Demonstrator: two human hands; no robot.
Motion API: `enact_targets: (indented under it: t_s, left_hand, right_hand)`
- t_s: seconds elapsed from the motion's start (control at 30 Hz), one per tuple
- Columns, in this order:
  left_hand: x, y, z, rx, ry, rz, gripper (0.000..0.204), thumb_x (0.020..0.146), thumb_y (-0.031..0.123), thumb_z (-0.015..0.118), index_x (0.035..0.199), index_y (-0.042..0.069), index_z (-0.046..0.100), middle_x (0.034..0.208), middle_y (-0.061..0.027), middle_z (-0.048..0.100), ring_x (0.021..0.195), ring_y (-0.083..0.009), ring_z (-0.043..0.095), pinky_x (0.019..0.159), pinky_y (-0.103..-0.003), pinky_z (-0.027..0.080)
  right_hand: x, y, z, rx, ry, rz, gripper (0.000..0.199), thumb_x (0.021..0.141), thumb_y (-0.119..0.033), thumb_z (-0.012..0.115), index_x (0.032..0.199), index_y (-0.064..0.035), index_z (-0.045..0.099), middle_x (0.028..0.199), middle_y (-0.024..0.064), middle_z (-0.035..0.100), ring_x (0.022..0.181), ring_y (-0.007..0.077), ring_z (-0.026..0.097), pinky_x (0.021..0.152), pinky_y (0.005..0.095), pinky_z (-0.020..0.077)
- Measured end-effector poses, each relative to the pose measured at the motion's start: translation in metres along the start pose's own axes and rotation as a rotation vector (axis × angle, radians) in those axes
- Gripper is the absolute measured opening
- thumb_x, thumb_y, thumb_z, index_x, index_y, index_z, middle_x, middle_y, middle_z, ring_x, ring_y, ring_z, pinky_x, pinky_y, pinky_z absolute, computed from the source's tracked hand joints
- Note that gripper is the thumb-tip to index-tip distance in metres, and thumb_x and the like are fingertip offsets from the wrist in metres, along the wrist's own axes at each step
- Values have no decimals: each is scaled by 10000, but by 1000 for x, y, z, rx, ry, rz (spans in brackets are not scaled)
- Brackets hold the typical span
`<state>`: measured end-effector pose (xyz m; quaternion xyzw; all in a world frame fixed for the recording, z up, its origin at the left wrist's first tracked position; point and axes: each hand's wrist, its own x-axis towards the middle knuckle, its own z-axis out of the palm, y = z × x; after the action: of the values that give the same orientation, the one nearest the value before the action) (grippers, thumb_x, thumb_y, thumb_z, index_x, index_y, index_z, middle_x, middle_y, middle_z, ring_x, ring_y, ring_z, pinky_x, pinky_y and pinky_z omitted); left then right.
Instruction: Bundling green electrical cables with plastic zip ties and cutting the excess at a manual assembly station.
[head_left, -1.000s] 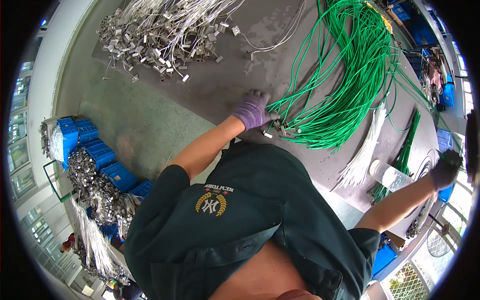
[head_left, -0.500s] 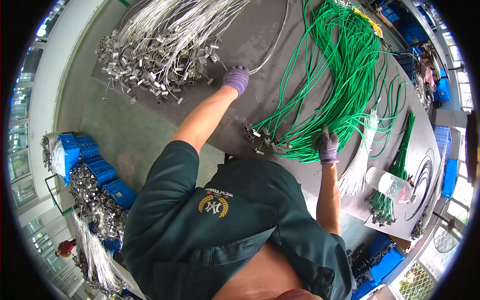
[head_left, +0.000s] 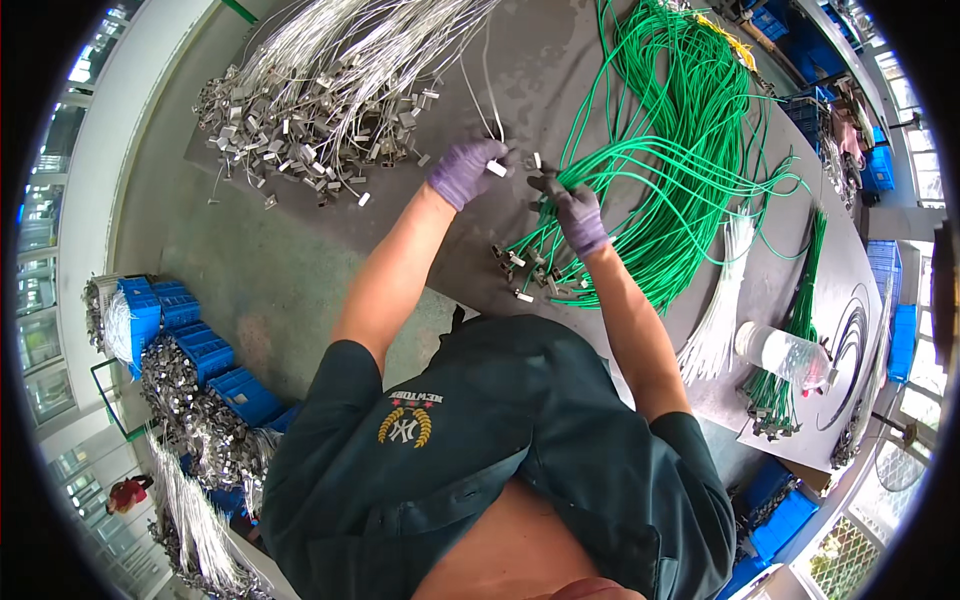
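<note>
My left hand (head_left: 465,175), in a purple glove with dark fingertips, is closed on the end of a white cable (head_left: 487,75). A small white connector (head_left: 496,169) shows at its fingers. Close by on its right, my gloved right hand (head_left: 578,212) grips a bunch of green cables (head_left: 630,150) that arch away to the right. A small pale connector (head_left: 537,160) stands out just beyond its fingertips. Under and behind that hand lies the large heap of green cables (head_left: 690,90). Metal connector ends (head_left: 515,262) of green cables rest near the table's front edge.
A big pile of white cables (head_left: 330,60) with metal connectors covers the table's far left. To the right lie a white cable bundle (head_left: 722,300), a green bundle (head_left: 803,310), a clear plastic bottle (head_left: 782,354) and black cables (head_left: 850,350). Blue crates (head_left: 240,395) stand at lower left.
My right hand has moved up and left, bringing a bunch of green cables beside my left hand. The white cable has swung left, and its connector now shows at my left fingers.
</note>
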<state>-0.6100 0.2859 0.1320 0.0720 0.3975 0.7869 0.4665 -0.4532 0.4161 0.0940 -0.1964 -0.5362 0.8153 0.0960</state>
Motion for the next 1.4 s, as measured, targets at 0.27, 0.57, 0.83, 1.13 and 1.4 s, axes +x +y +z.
enact_targets:
  t_s: [0.27,0.57,0.83,1.13,1.4]
  left_hand:
    - [-37,-24,-24,422,176,216,196,709,-7,522,873,68,599,785,-17,610,678,-108,567,610,-238,465]
    - [-56,-68,-55,1014,337,326,166,743,107,582,894,47,551,734,-81,600,658,-218,565,641,-357,467]
    - [-100,-105,-61,1181,140,126,179,695,120,598,845,24,576,821,-208,602,738,-319,588,676,-371,468]
    - [-169,-121,-33,422,267,91,248,720,58,542,960,-1,543,786,-100,602,741,-198,600,652,-342,495]
    - [-214,-146,3,603,464,-171,253,784,133,499,1000,6,533,718,-90,611,592,-190,603,568,-352,515]
  right_hand:
    - [-5,-9,46,74,-155,-96,283,907,-180,484,1016,65,573,927,152,638,842,233,633,721,340,529]
    - [-9,-11,72,-156,-244,-96,290,838,-166,560,1052,29,586,1014,115,616,879,157,577,782,271,455]
    - [9,5,116,-93,-12,390,249,808,-204,601,956,-5,586,707,90,587,554,195,564,553,330,482]
    - [-5,6,140,271,124,347,97,821,-142,542,891,-76,530,558,-2,414,372,88,334,335,249,223]
    - [-41,42,134,58,239,326,72,816,-163,544,855,-109,515,509,-16,396,333,92,334,297,255,227]
